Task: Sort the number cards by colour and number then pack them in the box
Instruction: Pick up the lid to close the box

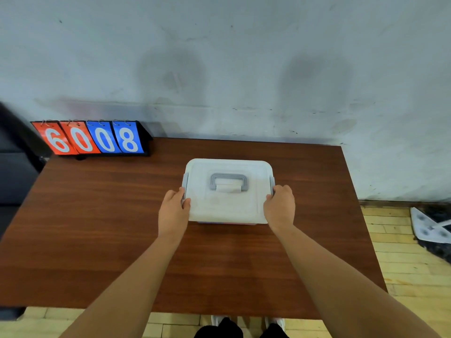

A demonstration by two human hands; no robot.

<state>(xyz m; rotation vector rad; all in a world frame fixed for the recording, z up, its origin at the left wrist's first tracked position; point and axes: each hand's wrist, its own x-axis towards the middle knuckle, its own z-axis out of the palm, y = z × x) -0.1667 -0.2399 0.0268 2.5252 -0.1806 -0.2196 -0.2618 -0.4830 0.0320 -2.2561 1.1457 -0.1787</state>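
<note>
Left hand [174, 203] gripped the left side of the box [228, 206], thumb over the lid edge, fingers curled down by the left latch [185, 182]. Right hand [280, 203] gripped the opposite side the same way at the right latch [272, 182]. Neither held anything else. The box sat lid-on near the middle of the table [97, 228], its grey handle [229, 182] folded flat on top. A faint red and blue strip showed under the near rim; I could not tell what it was. No loose cards were in view. The only numbers seen were on the flip scoreboard [90, 139] at the far left corner: 6 0 red, 0 8 blue, hung on rings. Judgement: I was at the latches, opening or fastening I could not say. The next move called for working both latches together while keeping the box square on the table.
</note>
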